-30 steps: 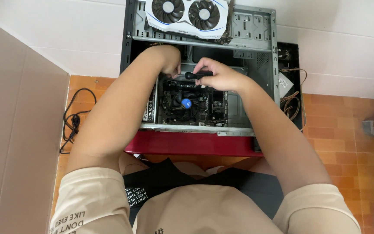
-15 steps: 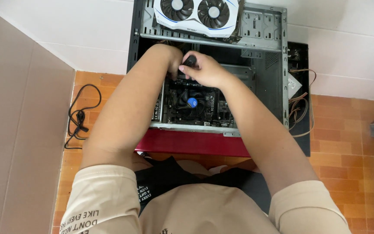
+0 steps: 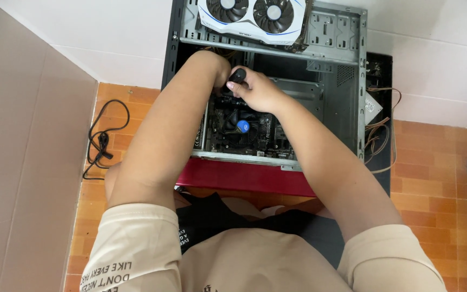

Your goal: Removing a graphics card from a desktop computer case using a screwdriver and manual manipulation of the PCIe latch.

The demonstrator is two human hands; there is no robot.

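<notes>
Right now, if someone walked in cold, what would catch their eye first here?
Probably the open computer case lying on the orange tiled floor, with both hands deep inside it. The right hand grips a black-handled tool above the motherboard, beside the left hand. A white twin-fan graphics card rests across the case's far edge.

A home or small repair corner, by the look of it, rather than a fitted workshop: an opened desktop computer case (image 3: 320,81) lies on a floor of orange-brown tiles (image 3: 439,167), pushed against a plain white wall (image 3: 109,38), with a white twin-fan graphics card (image 3: 252,16) resting on its upper edge. A loose black cable (image 3: 101,140) trails over the tiles at the left, beside a beige panel (image 3: 22,151), and a person in a beige T-shirt crouches over the work
</notes>
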